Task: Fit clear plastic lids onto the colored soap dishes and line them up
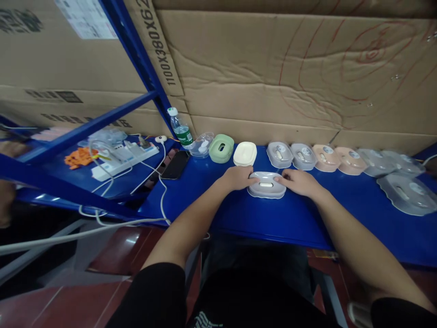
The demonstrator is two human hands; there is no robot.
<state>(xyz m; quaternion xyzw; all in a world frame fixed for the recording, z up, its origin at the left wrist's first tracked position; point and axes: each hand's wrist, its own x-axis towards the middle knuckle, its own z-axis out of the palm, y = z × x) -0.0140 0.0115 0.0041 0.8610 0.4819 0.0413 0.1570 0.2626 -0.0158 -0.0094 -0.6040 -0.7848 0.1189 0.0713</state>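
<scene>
A pale grey plastic box [266, 187] with rounded corners and a light oval in the middle of its lid sits on the blue tabletop [246, 218] in front of me. My left hand [239, 177] grips its left end, the thumb lying over the lid. At the opposite end, my right hand [301, 181] holds it in the same way, thumb on top and fingers curled at the side. Just beyond the hands are a cream box [245, 154] and a green box [221, 148] with a dark oval slot.
Grey boxes [279, 155] and peach boxes [327, 158] line the back right, with a larger clear-grey one [408, 193] nearer me. A water bottle [180, 130], phone [175, 165] and power strip [124, 160] lie left. A blue post [134, 54] rises there; another person's hand [12, 149] shows far left.
</scene>
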